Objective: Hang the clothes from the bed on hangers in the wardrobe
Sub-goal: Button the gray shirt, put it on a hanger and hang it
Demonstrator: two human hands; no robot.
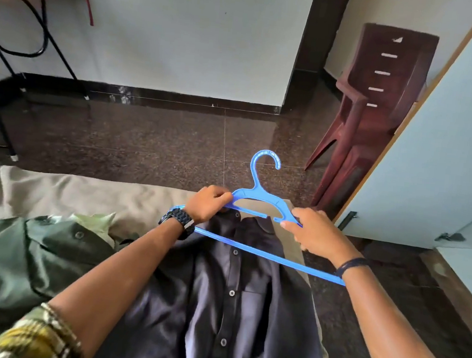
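Observation:
A dark button-up shirt lies flat on the bed, collar pointing away from me. Just above its collar I hold a blue plastic hanger, hook pointing away. My left hand grips the hanger's left shoulder, and my right hand grips its right shoulder. The hanger's bottom bar runs across the top of the shirt. A green shirt lies crumpled to the left on the bed.
An open pale wardrobe door stands at the right. Stacked maroon plastic chairs lean by the wall beside it. A black metal-framed stand with clothes on top is at the far left. Dark polished floor lies beyond the bed.

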